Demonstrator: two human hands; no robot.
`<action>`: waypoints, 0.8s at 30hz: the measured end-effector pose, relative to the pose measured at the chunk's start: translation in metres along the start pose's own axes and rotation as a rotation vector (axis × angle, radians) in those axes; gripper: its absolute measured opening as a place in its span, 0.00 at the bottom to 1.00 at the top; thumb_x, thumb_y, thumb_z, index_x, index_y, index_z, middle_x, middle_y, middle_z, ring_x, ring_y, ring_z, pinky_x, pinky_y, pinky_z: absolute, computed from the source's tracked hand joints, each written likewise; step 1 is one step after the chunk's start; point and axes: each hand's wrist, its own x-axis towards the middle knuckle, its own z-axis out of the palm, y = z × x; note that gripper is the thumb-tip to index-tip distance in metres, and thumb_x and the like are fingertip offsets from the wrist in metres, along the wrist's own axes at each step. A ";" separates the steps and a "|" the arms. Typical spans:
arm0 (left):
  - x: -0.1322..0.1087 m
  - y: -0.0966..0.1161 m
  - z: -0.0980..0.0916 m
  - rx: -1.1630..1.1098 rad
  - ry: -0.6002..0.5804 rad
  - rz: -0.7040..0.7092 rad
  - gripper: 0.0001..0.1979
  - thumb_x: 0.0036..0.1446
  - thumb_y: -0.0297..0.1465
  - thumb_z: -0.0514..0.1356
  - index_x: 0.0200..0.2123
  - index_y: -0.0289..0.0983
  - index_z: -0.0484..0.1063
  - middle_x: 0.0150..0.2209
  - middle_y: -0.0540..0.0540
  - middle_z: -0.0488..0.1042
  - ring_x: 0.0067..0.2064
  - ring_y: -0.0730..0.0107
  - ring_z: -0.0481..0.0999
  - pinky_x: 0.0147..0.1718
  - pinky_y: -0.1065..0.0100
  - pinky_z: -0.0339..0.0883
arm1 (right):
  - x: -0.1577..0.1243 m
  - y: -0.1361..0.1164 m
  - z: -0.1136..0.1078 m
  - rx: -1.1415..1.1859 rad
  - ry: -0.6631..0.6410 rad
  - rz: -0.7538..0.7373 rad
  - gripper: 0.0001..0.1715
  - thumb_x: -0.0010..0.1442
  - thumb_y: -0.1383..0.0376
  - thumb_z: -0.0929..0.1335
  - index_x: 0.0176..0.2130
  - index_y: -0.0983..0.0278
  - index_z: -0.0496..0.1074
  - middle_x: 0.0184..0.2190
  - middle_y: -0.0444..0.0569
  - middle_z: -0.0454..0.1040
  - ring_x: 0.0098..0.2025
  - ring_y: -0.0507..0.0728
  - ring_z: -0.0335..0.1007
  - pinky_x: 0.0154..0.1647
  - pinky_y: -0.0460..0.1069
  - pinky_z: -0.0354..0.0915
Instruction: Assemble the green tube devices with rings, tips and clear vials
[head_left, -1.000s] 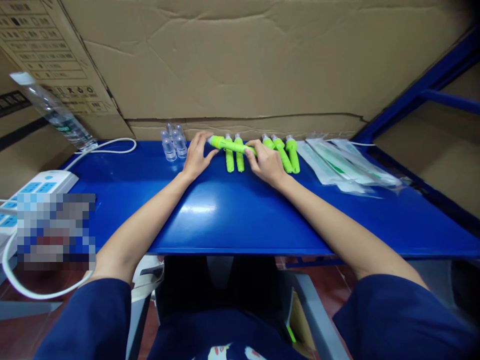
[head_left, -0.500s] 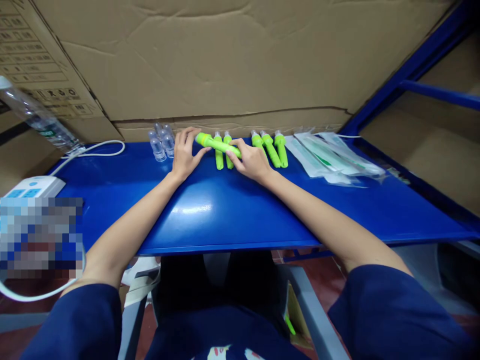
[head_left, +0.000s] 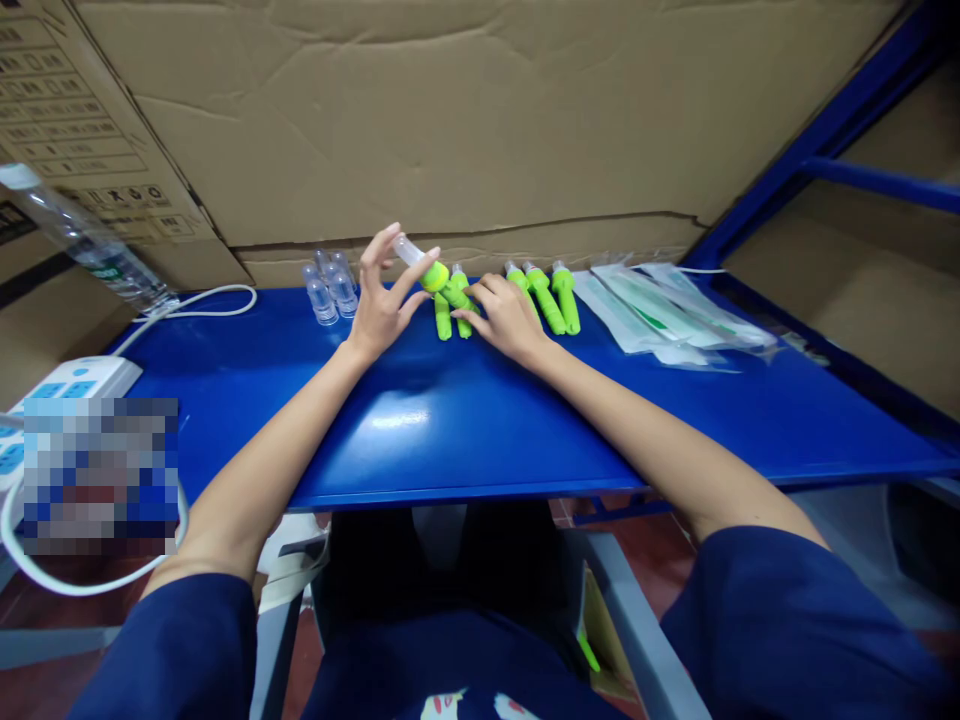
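A lime-green pen-shaped tube with a yellow collar and a clear cap slants between my hands. Around its capped end are the fingers of my left hand, with the cap passing between two of them. My right hand grips the lower end of the green body, and its fingers partly hide it. Just behind lie two more green tubes, partly covered by the held one. Left of my left hand stand several clear capsule-like caps in a cluster.
Right of my right hand lie three green tubes and flat clear packets. A water bottle, a white power strip and its cable are at left. Cardboard walls the back of the blue table.
The held tube has tilted so its capped end points up and away, and the clear cap now shows. My left fingers have lifted and spread around it. My right hand has barely moved.
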 end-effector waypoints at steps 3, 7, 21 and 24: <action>0.002 0.010 0.000 0.009 -0.033 0.072 0.25 0.72 0.50 0.52 0.68 0.54 0.64 0.76 0.45 0.52 0.79 0.42 0.48 0.68 0.39 0.60 | -0.001 -0.002 0.001 0.070 -0.003 0.020 0.27 0.74 0.50 0.60 0.50 0.66 0.76 0.45 0.61 0.77 0.47 0.66 0.73 0.51 0.58 0.68; 0.003 0.019 0.002 0.037 -0.113 0.096 0.27 0.72 0.49 0.50 0.71 0.55 0.57 0.78 0.45 0.47 0.79 0.44 0.47 0.69 0.38 0.58 | -0.001 -0.004 0.002 0.153 0.029 0.053 0.29 0.75 0.48 0.58 0.50 0.66 0.73 0.45 0.60 0.77 0.43 0.64 0.74 0.49 0.56 0.69; -0.004 0.003 0.000 0.067 -0.069 -0.018 0.31 0.71 0.39 0.53 0.74 0.49 0.55 0.79 0.42 0.46 0.78 0.42 0.51 0.68 0.36 0.54 | 0.005 0.003 -0.007 0.187 -0.023 0.386 0.40 0.71 0.36 0.55 0.36 0.63 0.75 0.35 0.57 0.80 0.39 0.64 0.78 0.42 0.56 0.68; -0.004 0.000 0.000 0.061 -0.048 -0.020 0.32 0.70 0.38 0.54 0.75 0.49 0.55 0.79 0.41 0.47 0.77 0.41 0.52 0.68 0.35 0.54 | 0.006 0.007 -0.005 0.181 -0.077 0.439 0.38 0.72 0.39 0.56 0.34 0.64 0.76 0.33 0.58 0.81 0.39 0.65 0.78 0.43 0.56 0.69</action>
